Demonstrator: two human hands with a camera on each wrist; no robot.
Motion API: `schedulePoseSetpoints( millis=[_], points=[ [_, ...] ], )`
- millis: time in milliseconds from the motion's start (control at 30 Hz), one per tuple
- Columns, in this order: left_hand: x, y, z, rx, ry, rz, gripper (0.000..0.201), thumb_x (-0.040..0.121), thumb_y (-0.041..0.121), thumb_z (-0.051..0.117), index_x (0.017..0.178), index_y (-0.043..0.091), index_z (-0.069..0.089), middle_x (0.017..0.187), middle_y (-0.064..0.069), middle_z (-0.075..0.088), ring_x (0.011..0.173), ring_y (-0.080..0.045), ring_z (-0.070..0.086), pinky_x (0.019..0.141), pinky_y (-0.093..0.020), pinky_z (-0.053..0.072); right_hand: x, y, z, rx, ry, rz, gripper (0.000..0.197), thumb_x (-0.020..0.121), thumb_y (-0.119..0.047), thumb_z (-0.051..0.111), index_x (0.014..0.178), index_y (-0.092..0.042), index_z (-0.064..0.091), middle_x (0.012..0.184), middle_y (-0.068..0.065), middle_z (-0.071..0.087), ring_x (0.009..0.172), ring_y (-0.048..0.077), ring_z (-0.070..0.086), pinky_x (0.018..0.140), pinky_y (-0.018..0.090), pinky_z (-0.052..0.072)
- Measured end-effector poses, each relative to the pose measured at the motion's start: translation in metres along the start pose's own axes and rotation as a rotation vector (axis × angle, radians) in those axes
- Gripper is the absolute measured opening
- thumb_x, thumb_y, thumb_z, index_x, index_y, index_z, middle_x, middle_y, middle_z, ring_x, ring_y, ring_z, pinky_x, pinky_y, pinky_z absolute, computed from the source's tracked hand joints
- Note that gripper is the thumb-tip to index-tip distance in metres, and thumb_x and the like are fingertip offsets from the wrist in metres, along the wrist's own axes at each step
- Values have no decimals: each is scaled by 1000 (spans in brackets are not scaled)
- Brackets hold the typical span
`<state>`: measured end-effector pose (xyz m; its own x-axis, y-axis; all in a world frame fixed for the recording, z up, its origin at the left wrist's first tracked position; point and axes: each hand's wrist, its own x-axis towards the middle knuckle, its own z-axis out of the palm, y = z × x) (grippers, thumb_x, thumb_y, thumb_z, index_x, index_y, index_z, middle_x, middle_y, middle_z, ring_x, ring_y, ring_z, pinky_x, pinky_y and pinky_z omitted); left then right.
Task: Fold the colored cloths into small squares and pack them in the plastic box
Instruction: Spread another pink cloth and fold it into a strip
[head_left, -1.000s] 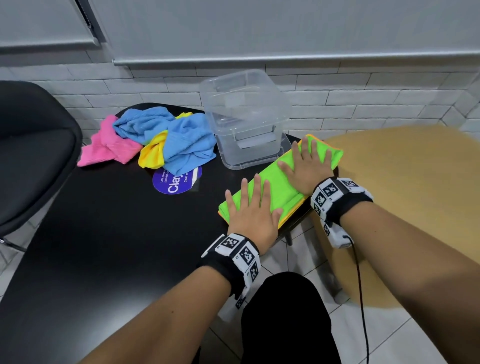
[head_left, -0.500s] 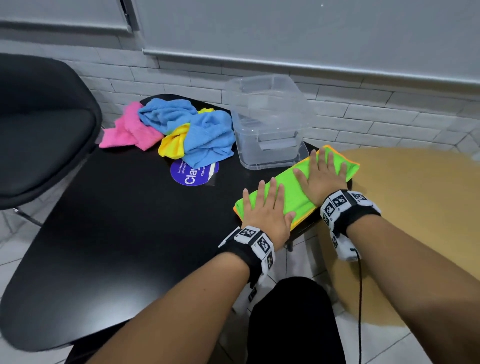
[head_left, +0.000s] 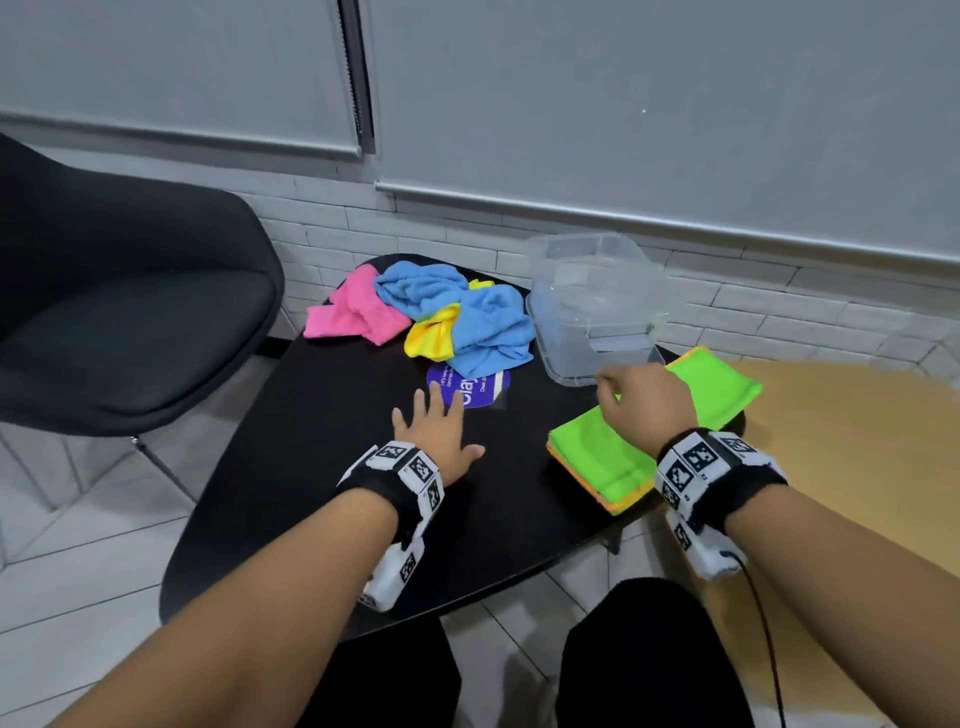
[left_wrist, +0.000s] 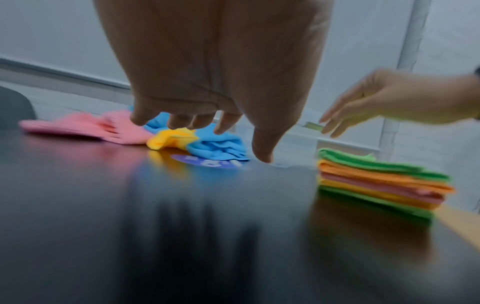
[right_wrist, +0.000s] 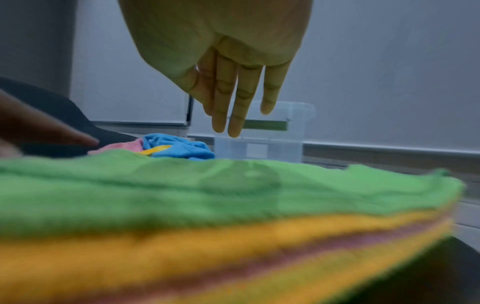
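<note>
Both hands are released: the left hand (head_left: 434, 434) reaches far left toward the crumpled cloths (head_left: 467, 322); the right hand (head_left: 647, 405) hovers over the folded stack (head_left: 597, 447). Next: grasp one cloth.

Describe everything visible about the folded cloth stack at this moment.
The folded cloth stack is a flat rectangular pile of soft, towel-like cloths: green on top, then orange, pink, yellow and green layers, seen edge-on from the left wrist. It lies on the black table at its right edge, beside the plastic box. The right hand hovers above it, not touching.
</note>
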<state>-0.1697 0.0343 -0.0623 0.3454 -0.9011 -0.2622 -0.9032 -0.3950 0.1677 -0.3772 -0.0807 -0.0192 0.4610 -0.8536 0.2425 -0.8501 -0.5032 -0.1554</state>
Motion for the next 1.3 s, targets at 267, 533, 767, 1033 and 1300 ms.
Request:
schedulePoseSetpoints(
  millis=[267, 533, 767, 1033, 1300],
  points=[
    [-6, -75, -11, 1, -117, -69, 98, 82, 53, 65, 153, 25, 4, 160, -10, -8, 147, -34, -4, 114, -60, 8, 53, -101, 2, 25, -118, -112, 33, 88, -22, 48, 116, -27, 65, 116, 5, 66, 104, 31, 61, 87, 37, 49],
    [11, -98, -10, -86, -219, -89, 103, 75, 51, 74, 153, 23, 12, 160, -12, -2, 146, -37, 0, 110, -66, 19, 108, -146, 45, -74, -251, -197, 47, 84, -12, 51, 129, -29, 54, 133, 4, 54, 118, 27, 52, 88, 38, 45],
    [17, -95, -7, -115, -221, -117, 95, 73, 49, 76, 148, 22, 26, 158, -11, 4, 145, -36, 2, 109, -68, 16, 143, -194, 88, -68, -266, -344, 47, 84, -18, 60, 131, -24, 54, 133, 7, 48, 124, 31, 45, 95, 46, 43],
    [20, -99, -5, -182, -283, -112, 103, 77, 43, 75, 153, 19, 10, 159, -12, -10, 145, -37, -11, 111, -68, 4, 178, -253, 132, -105, -279, -514, 55, 89, -13, 56, 139, -34, 45, 158, 3, 15, 139, 33, 26, 103, 52, 39],
    [19, -100, -1, -231, -258, -102, 102, 79, 40, 74, 153, 19, 6, 159, -11, -12, 145, -35, -15, 112, -66, -1, 197, -275, 159, -285, -345, -611, 63, 86, 1, 50, 143, -25, 40, 142, 10, 40, 126, 38, 38, 99, 49, 42]
  ],
)
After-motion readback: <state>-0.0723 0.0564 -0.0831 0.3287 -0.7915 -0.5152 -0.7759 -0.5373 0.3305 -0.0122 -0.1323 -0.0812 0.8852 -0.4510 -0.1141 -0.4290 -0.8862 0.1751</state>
